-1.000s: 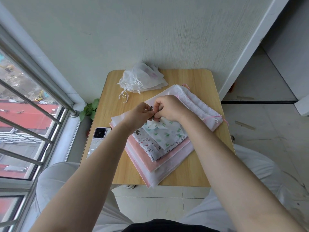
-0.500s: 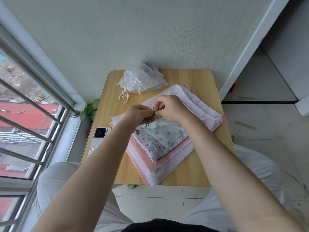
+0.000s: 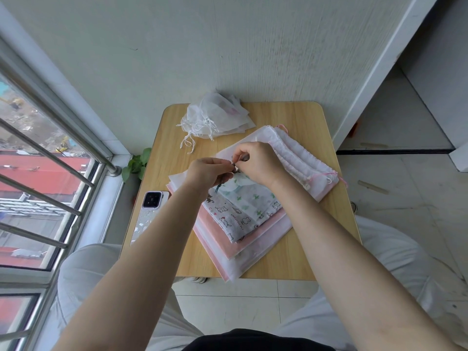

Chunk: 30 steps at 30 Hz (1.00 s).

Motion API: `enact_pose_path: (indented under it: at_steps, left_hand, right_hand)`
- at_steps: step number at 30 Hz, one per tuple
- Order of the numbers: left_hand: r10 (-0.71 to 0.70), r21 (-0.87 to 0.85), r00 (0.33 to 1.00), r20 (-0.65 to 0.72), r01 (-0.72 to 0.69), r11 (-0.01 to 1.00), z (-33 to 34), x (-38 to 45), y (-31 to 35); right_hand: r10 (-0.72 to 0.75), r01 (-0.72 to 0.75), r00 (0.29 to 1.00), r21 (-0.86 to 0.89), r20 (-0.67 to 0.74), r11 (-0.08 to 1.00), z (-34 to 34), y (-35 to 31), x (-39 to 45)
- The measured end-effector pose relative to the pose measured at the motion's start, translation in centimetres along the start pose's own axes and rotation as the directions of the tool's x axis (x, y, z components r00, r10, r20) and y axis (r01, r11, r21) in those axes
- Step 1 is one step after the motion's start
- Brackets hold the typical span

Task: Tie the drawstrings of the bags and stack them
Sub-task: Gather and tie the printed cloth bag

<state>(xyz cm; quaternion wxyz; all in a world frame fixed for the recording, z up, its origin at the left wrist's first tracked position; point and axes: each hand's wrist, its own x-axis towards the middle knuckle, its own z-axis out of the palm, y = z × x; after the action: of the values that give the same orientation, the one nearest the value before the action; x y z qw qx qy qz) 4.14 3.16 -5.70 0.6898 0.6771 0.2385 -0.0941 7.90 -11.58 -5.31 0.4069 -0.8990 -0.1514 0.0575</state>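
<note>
Pinching a dark drawstring [image 3: 234, 168] between both sets of fingertips, I am working over the top of the bag stack at the middle of the small wooden table [image 3: 304, 127]. My left hand [image 3: 207, 172] is curling its thumb and forefinger tight onto the cord from the left, and my right hand [image 3: 258, 163] is clamping its fingertips onto the same cord from the right, so the two hands are almost touching at the knot point. A short tail of the cord is hanging below my left fingers.

The drawstring is belonging to the cactus-print bag [image 3: 249, 198], which is lying on top of the pile. Under it I am seeing a cat-print bag [image 3: 228, 219], then a pink bag [image 3: 217, 236] and a wider white bag [image 3: 258, 252] at the bottom, whose near corner is reaching the table's front edge. To the right of my right hand, several white bags with gathered tops [image 3: 301, 163] are lying fanned out, their pink cords ending near the table's right edge.

At the far left corner of the table a loose heap of white mesh pouches [image 3: 217, 115] is sitting against the wall, thin white strings trailing toward me. A phone [image 3: 148, 214] is lying camera up along the table's left edge, and a small green plant [image 3: 138, 163] is showing beside the window rail.
</note>
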Motion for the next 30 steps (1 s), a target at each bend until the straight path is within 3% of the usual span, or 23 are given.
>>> enact_pose_path:
  at_steps: [5, 14, 18, 21, 23, 26, 30]
  left_hand:
    - [-0.002, 0.069, 1.000, -0.021, 0.003, 0.998, 0.4, 0.1, 0.3]
    - [0.132, 0.467, 0.990, -0.043, -0.097, 0.879, 0.8, 0.3, 0.2]
    - [0.201, 0.544, 0.979, -0.020, -0.158, 0.824, 1.0, 0.5, 0.1]
    - [0.208, 0.593, 0.978, 0.020, -0.179, 0.785, 1.1, 0.5, 0.2]
    - [0.216, 0.652, 0.975, 0.060, -0.202, 0.731, 0.9, 0.6, 0.2]
    - [0.255, 0.724, 0.961, 0.106, -0.250, 0.643, 0.9, 0.3, 0.3]
    - [0.356, 0.774, 0.927, 0.114, -0.308, 0.554, 0.7, 0.2, 0.0]
  right_hand:
    - [0.011, -0.012, 1.000, -0.029, -0.014, 1.000, 0.2, -0.2, 0.0]
    - [-0.010, 0.009, 1.000, -0.042, -0.022, 0.999, -0.1, -0.2, 0.0]
    - [-0.065, 0.069, 0.998, -0.213, 0.026, 0.975, 0.2, -0.2, 0.2]
    - [-0.086, 0.129, 0.989, -0.422, 0.118, 0.897, 0.6, -0.4, 0.4]
    - [-0.086, 0.151, 0.984, -0.473, 0.157, 0.868, 0.6, -0.6, 0.4]
    - [-0.063, 0.132, 0.982, -0.411, 0.177, 0.902, 0.0, -0.6, 0.3]
    - [0.062, -0.023, 0.966, -0.157, 0.251, 0.987, -0.9, -0.5, 0.6]
